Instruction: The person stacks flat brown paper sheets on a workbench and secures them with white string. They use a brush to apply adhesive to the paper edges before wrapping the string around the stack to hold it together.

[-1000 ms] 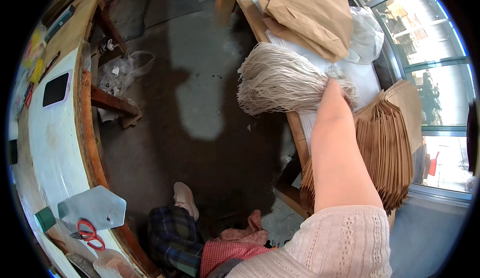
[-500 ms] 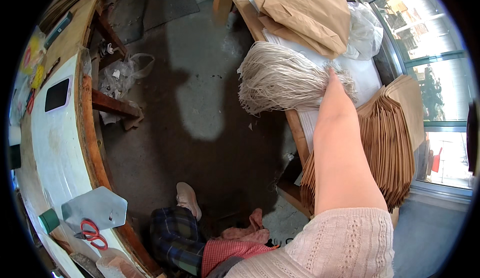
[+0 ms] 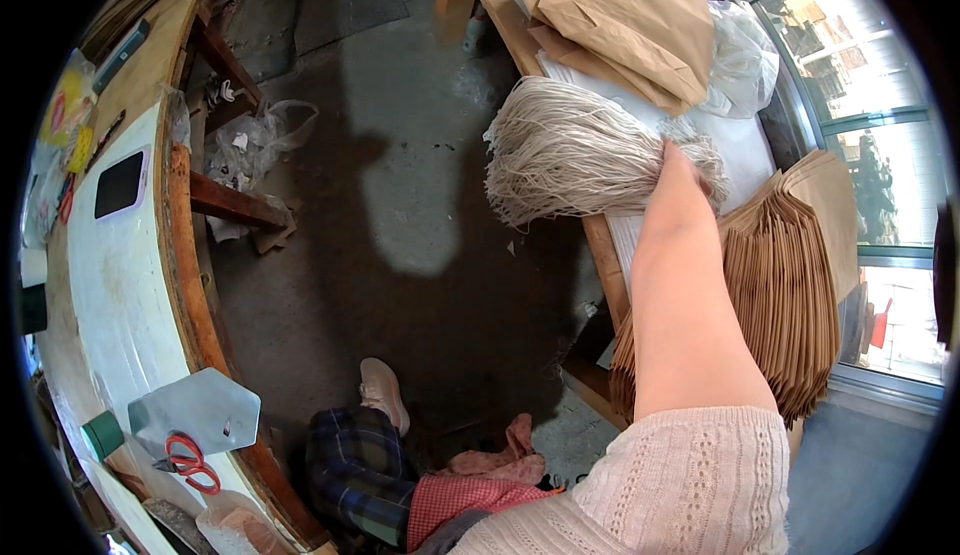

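Your right hand [image 3: 682, 170] is closed around the narrow part of a bundle of cords [image 3: 572, 155]; most of its fingers are hidden among the strands and behind the wrist. Your left hand is out of view, so you cannot tell its state, nor whether it touches anything.

The bundle: pale, off-white to greyish cream, made of a great many thin strands. It lies on its side across the inner edge of the wooden table [image 3: 608, 265] on your right, the far end jutting out over the dark floor [image 3: 430, 325]. Broad and rounded at that left end, it narrows toward your grip. Strands run mostly lengthwise, slightly wavy, some crossing; a few loose ones droop along the lower left side. Past your hand, a shorter, frayed tuft spreads out to the right. Whether anything ties the bundle at the grip, you cannot tell.

Around it: white sheets [image 3: 748, 160] beneath and beside the tuft. Large brown paper bags [image 3: 630, 30] lie flat just beyond, a crumpled clear plastic bag [image 3: 745, 65] next to them. Nearer you, to the right of your bare forearm, a thick stack of folded brown paper [image 3: 785, 300] stands fanned, its many edges showing.
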Demonstrator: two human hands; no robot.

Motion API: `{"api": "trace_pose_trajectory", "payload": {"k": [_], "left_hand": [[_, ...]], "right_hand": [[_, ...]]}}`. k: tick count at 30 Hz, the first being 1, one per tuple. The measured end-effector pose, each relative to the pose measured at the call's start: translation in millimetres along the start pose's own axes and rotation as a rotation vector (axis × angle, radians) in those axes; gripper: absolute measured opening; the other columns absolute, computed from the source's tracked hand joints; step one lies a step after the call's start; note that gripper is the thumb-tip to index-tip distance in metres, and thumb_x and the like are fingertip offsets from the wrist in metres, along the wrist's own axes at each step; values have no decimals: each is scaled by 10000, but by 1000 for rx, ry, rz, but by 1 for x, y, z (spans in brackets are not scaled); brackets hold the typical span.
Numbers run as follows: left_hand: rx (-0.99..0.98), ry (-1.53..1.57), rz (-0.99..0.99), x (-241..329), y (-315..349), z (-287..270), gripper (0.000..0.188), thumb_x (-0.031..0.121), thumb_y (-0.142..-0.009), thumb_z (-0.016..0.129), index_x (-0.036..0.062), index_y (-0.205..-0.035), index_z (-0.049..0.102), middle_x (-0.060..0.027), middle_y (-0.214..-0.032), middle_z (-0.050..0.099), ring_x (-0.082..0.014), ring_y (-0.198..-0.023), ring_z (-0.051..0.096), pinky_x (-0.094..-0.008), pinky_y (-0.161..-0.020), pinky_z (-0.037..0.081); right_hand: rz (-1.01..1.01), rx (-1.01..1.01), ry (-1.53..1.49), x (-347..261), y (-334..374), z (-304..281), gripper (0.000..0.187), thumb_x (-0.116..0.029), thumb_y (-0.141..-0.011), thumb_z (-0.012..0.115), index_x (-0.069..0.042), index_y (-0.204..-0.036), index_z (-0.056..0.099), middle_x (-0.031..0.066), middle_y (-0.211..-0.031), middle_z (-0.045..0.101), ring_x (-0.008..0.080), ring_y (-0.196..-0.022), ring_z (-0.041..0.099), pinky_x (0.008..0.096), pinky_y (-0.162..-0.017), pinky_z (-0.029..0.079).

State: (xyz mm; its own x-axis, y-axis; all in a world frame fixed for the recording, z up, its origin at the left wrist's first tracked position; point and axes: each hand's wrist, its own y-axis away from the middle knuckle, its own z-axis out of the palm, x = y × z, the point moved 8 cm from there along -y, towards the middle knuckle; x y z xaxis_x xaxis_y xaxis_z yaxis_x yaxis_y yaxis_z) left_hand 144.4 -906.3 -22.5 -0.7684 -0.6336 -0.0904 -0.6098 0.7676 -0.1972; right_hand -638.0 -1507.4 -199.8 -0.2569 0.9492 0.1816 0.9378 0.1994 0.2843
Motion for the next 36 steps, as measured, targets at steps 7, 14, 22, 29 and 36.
{"api": "trace_pose_trajectory", "payload": {"k": [7, 14, 22, 29, 36], "left_hand": [[-17, 7, 17, -1, -1, 3, 371, 422, -860, 548, 68, -807, 452, -124, -751, 421, -352, -678, 468, -451, -595, 393], [-56, -20, -3, -5, 3, 2, 340, 383, -839, 580, 67, -829, 457, -135, -785, 428, -356, -696, 470, -451, -621, 398], [-189, 112, 19, 7, -14, 31, 228, 271, -817, 608, 84, -847, 481, -126, -805, 448, -343, -746, 485, -450, -679, 404], [-136, -2, -3, -4, 0, -1, 202, 210, -766, 652, 102, -849, 504, -107, -814, 483, -324, -769, 503, -450, -680, 417], [-145, 21, -7, 4, -4, -5, 247, 232, -787, 659, 98, -916, 496, -120, -866, 505, -342, -804, 513, -476, -682, 423]], "right_hand": [[26, -10, -2, -2, -10, -6, 933, -385, -701, 694, 77, -1350, 209, 244, -1315, 439, 287, -1161, 528, 393, -953, 429], [63, -44, -31, -4, -28, 5, 990, -372, -695, 696, 106, -1378, 161, 268, -1342, 415, 299, -1181, 517, 400, -969, 421], [155, 153, -185, 79, -134, -24, 777, -191, -744, 693, 10, -1366, 272, 159, -1308, 479, 299, -1189, 499, 471, -944, 422], [219, -23, -1835, 49, 122, 1, 786, -186, -756, 697, 19, -1359, 235, 205, -1313, 432, 324, -1103, 539, 437, -862, 511], [-386, -573, -2273, -29, 139, -40, 476, -381, -921, 389, -34, -1216, 527, 126, -1212, 572, 299, -1117, 540, 447, -982, 413]]}}
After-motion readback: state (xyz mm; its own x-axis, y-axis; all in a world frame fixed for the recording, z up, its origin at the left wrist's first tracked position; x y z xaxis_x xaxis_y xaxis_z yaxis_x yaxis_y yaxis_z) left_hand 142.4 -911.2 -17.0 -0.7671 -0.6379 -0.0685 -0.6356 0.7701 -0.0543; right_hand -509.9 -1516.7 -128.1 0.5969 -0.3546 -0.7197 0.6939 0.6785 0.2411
